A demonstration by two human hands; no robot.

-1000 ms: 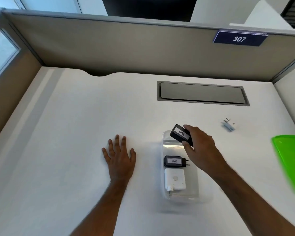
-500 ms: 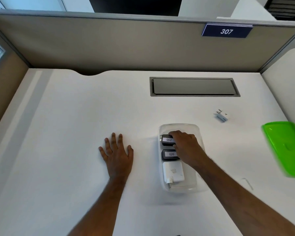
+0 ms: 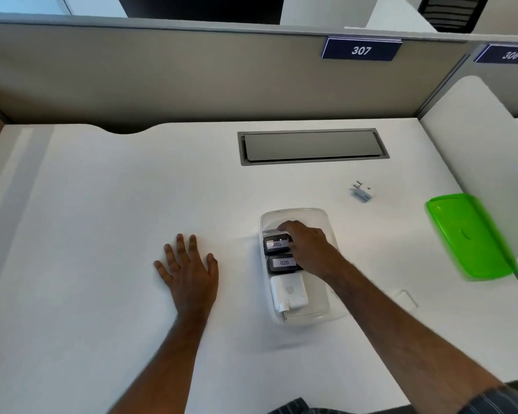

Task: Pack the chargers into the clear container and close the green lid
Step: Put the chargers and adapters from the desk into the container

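Note:
The clear container (image 3: 296, 211) stands on the white desk, right of centre. Inside it lie a black charger labelled 002 (image 3: 276, 244), a black charger labelled 026 (image 3: 283, 263) and a white charger (image 3: 288, 292) in a row from far to near. My right hand (image 3: 307, 245) reaches into the container, its fingers curled over the right side and far end of the 002 charger. My left hand (image 3: 189, 268) rests flat on the desk left of the container, fingers spread. The green lid (image 3: 468, 236) lies at the right edge of the desk.
A small white plug adapter (image 3: 361, 193) lies on the desk beyond the container. A grey cable hatch (image 3: 311, 145) is set into the desk at the back. Partition walls close the back and right side. A small clear clip (image 3: 405, 296) lies right of my forearm.
My right hand carried the 002 charger down into the far end of the container and now rests on it there. My left hand stayed flat on the desk.

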